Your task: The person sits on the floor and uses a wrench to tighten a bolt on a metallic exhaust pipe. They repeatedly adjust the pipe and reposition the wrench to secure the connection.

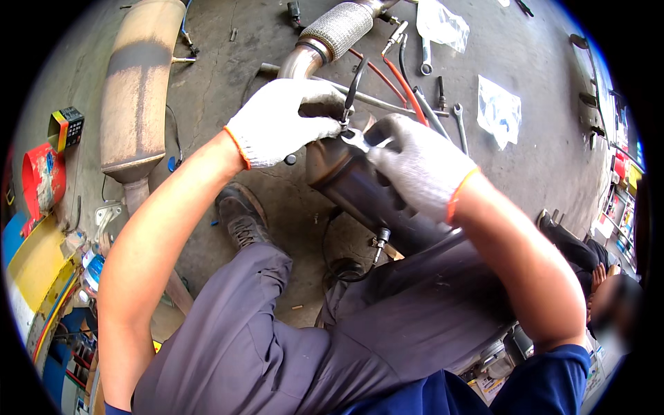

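A dark metal exhaust canister lies slanted in front of my knees, joined to a flexible exhaust pipe with a braided section. My left hand, in a white knit glove with an orange cuff, pinches a small sensor at the canister's upper end; a black cable rises from it. In my right hand, gloved alike, is a wrench, its jaw beside the sensor's base. Whether the jaw grips the sensor is unclear. A second sensor with a looping cable sits lower on the canister.
A rusty exhaust canister lies at left. Two loose wrenches, red-handled pliers and plastic bags lie on the concrete floor. A red container stands far left. Another person is at right.
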Demonstrator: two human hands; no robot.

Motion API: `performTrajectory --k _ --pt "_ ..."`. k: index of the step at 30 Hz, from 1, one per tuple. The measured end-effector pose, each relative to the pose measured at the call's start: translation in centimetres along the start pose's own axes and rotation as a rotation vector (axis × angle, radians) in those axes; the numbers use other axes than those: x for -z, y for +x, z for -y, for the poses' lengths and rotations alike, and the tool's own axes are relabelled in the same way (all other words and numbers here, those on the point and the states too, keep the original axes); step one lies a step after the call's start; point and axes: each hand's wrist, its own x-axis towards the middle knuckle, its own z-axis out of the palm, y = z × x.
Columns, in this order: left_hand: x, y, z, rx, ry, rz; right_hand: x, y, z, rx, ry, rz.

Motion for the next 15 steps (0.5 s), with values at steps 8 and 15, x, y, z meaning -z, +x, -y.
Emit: performTrajectory --k 8,15 --pt "0.1 0.3 -0.6 0.044 0.001 0.004 5.7 5.6 -3.8 0.418 -0.442 -0.052" --pt "0.0 0.6 -0.7 0.011 0.044 0.009 6.6 4.5 -1.3 0.307 -0.597 -0.018"
